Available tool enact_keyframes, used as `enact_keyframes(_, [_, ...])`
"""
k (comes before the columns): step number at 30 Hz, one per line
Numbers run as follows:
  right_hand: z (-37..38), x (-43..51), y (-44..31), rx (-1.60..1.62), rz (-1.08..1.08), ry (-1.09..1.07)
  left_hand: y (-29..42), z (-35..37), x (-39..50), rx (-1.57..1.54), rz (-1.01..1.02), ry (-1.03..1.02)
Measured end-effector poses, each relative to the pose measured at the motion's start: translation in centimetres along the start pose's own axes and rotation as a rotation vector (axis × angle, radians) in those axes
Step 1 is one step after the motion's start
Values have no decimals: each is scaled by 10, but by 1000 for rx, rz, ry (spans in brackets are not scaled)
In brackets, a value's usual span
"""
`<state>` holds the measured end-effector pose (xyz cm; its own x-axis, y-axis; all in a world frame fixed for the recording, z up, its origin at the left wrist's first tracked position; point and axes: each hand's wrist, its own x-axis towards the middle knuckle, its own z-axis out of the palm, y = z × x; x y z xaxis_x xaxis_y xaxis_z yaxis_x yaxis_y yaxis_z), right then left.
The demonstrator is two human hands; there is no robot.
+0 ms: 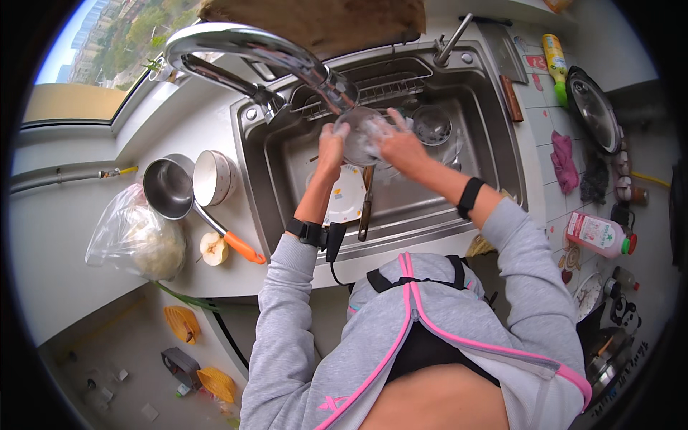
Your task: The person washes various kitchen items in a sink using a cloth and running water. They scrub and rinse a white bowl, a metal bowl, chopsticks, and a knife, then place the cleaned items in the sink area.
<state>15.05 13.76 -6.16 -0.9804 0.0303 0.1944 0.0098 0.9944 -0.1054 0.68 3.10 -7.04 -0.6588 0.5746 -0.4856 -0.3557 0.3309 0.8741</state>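
Note:
My left hand [333,144] grips the left rim of a round bowl [357,141] under the spout of the chrome faucet [341,88]. My right hand [399,142] is at the bowl's right side, its fingers blurred among white suds or water; whether it holds a cloth or sponge I cannot tell. Below the bowl, a white patterned plate [346,196] lies in the stainless steel sink [430,212], with a long-handled utensil [366,207] beside it. A clear round bowl [431,124] rests to the right of my right hand, near a spoon [456,163].
Left of the sink are a saucepan [169,185] with an orange-tipped handle, stacked bowls [212,177], a cut fruit half [214,249] and a plastic bag [156,247]. A cleaver [505,54] lies along the right edge. A wire rack [395,88] spans the sink's back.

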Motion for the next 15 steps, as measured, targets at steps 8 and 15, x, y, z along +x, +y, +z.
enact_keyframes(8, [4, -1, 2, 28, -77, 110, 24, -22, -7, 262, -161, -203])
enact_keyframes(15, [-20, 6, -11, 313, 167, -286, -1, 21, -14, -175, -124, 155])
